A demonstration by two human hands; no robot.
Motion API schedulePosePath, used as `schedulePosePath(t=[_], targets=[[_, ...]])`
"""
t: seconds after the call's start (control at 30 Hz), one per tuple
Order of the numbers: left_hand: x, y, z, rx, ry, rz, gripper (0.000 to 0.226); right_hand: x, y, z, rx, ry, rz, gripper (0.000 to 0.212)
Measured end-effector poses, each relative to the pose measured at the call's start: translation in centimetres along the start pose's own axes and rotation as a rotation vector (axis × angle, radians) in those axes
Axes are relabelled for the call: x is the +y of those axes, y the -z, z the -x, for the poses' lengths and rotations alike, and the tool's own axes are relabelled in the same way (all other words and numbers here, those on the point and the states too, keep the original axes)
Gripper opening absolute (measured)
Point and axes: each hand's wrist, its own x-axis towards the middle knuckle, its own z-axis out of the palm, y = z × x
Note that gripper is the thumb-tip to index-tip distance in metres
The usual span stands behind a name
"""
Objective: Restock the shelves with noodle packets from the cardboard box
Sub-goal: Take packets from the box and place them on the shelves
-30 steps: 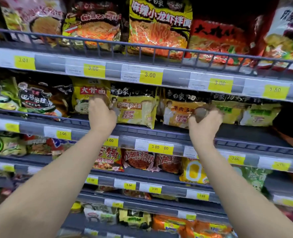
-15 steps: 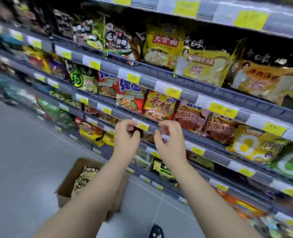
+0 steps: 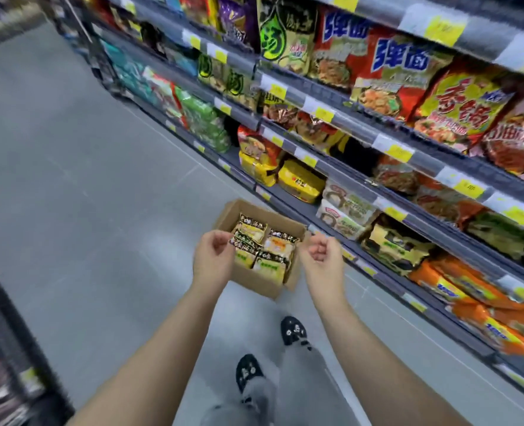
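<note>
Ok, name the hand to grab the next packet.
Left, probably: the left hand lines up over the noodle packets in the cardboard box; the right hand sits beyond its shelf-side wall.

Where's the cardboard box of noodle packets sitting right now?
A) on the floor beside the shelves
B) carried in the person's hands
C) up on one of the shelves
A: the cardboard box rests on the grey floor at the foot of the shelves, open top facing up.
</note>
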Motion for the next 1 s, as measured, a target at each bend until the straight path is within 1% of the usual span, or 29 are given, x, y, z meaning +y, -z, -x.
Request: schedulePosePath(t=[0.13, 0.23, 0.3, 0.43, 0.53, 0.6, 0.7, 0.8, 0.9, 0.93, 1.0], targets=[[-2.2, 1.3, -2.0, -0.038, 0.058, -0.005, 0.019, 3.2, -2.8, -1.1, 0.004, -0.165, 0.021, 0.014], [-2.8, 1.4, -5.0, -0.091, 0.085, -0.043, 0.029, 4.9, -4.6, -3.3, 0.022, -0.242, 0.035, 0.015], [-2.6, 1.5, -7.6, -0.118, 0.086, -0.084, 0.029, 5.6, -5.7, -5.3, 0.053, -0.286, 0.041, 0.014], [-2.9, 0.6, -14.8, -0.177, 0.082, -0.171, 0.012, 7.9, -8.9, -10.7, 0.092, -0.378, 0.100, 0.018], [-4.7, -1.1, -21.3, -0.247, 0.112, -0.210, 0.014, 10.2, -11.6, -15.2, 0.068, -0.388, 0.129, 0.012], [-6.3, -2.7, -25.2, -0.278, 0.148, -0.241, 0.016, 12.7, -13.3, -17.7, 0.057, -0.388, 0.181, 0.012], [-10.0, -5.9, -30.4, -0.331, 0.176, -0.279, 0.019, 17.6, -15.5, -21.1, 0.070, -0.464, 0.219, 0.020], [-15.4, -9.8, -34.7, -0.381, 0.186, -0.327, 0.025, 24.6, -17.2, -23.7, 0.116, -0.540, 0.268, 0.025], [-22.1, -13.7, -38.5, -0.481, 0.213, -0.480, 0.026, 32.2, -18.3, -25.8, 0.147, -0.619, 0.311, 0.037], [-24.4, -14.8, -39.7, -0.521, 0.182, -0.544, 0.022, 34.7, -18.6, -26.4, 0.161, -0.639, 0.319, 0.039], [-28.6, -17.2, -42.2, -0.620, 0.087, -0.687, 0.040, 39.0, -19.1, -27.7, 0.206, -0.650, 0.335, 0.038]])
